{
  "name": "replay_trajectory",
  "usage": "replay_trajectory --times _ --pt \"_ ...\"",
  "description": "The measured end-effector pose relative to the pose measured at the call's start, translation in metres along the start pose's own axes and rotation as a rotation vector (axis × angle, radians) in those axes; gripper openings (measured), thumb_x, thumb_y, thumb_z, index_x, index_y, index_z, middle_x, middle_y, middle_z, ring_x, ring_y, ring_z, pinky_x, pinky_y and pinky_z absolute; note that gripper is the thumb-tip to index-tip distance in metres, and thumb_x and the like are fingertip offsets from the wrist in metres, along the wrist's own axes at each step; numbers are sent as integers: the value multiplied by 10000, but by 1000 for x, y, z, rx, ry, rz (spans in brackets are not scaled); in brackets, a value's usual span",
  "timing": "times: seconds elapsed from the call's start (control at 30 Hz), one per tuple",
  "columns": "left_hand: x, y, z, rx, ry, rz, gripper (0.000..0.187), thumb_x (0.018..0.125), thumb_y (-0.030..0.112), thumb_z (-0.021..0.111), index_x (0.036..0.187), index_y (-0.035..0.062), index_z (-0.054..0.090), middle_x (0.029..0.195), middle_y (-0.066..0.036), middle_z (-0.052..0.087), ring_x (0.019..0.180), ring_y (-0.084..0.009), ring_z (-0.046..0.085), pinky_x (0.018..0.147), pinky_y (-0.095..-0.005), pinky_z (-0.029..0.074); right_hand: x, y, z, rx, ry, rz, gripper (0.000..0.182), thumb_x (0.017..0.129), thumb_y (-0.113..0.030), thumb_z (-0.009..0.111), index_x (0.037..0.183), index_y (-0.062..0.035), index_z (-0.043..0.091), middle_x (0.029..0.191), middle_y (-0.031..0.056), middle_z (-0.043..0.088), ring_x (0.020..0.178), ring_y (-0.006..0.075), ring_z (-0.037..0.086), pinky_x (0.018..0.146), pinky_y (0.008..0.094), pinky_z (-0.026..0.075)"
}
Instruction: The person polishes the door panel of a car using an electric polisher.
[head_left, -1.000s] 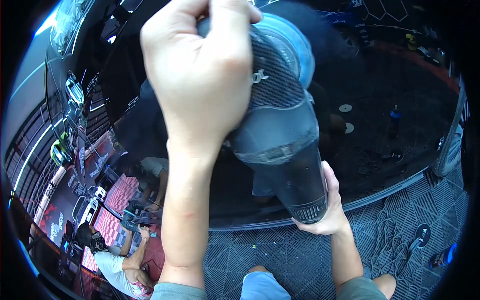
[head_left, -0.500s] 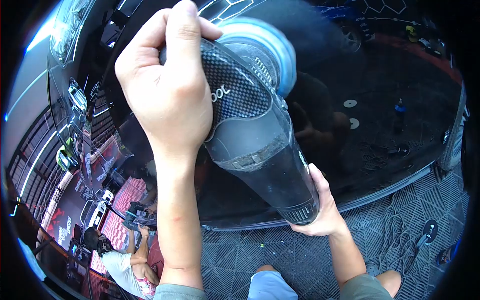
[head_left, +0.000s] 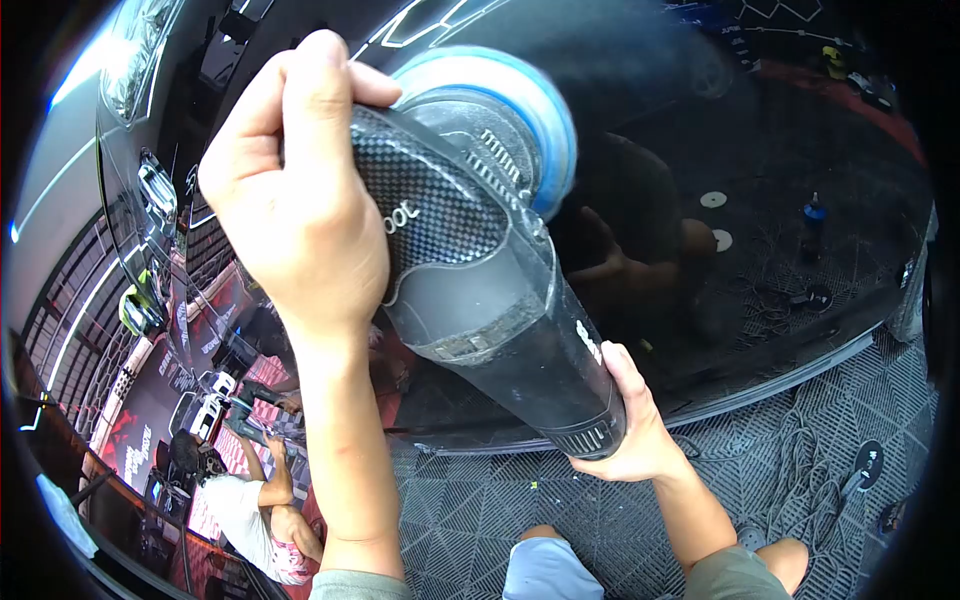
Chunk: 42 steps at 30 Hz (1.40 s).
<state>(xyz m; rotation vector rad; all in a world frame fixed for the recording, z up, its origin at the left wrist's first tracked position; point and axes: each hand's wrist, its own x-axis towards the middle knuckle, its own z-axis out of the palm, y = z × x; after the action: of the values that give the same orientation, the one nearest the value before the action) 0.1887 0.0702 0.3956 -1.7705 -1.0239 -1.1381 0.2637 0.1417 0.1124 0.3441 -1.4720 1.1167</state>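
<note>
A black car polisher (head_left: 500, 350) with a carbon-patterned head lies slantwise across the view. My left hand (head_left: 300, 200) is closed around the front of its head, thumb on top. The rear end of the body rests in my right hand (head_left: 635, 420), whose thumb lies along the side and whose other fingers are mostly hidden underneath. At the polisher's far side, a blue and white polishing pad (head_left: 555, 130) is against the glossy black car panel (head_left: 640, 300). The pad's edge looks smeared, and a hazy patch shows on the paint beyond it.
A blue-topped bottle (head_left: 814, 212) and two pale discs (head_left: 713, 200) stand or lie on the dark panel, or reflect in it. Cords (head_left: 800, 470) lie on the grey grid floor (head_left: 460, 510). At lower left, another person (head_left: 245, 510) crouches near a car side.
The polisher and both hands have shifted left and a little down in the view, the left hand most. The grip of each hand stays the same. The view has moved slightly.
</note>
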Motion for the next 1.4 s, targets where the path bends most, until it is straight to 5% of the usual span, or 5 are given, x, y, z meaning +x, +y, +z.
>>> replay_trajectory --times 0.5,0.7,1.4 --pt "-16 -15 -19 -10 81 -55 286 968 161 509 792 -31 628 743 -79 605 644 -117 541 629 -224 416 0 -5 11 -56 -74 39 1057 509 21 783 1442 -186 332 1231 171 406 1065 330 529 884 376 462" --pt "-18 -30 -41 -90 98 -98 295 961 159 522 774 -39 635 729 -50 635 674 -81 514 688 -221 389 10 -9 27 -20 -115 50 1013 558 20 767 1447 -189 329 1234 175 411 1081 350 533 890 392 473" --pt "-39 -59 -85 -96 151 -144 295 958 148 525 744 -28 628 710 -37 610 663 -73 483 668 -220 360 8 7 79 -26 -155 114 1046 519 28 774 1446 -185 337 1261 176 373 1140 359 496 932 411 462"
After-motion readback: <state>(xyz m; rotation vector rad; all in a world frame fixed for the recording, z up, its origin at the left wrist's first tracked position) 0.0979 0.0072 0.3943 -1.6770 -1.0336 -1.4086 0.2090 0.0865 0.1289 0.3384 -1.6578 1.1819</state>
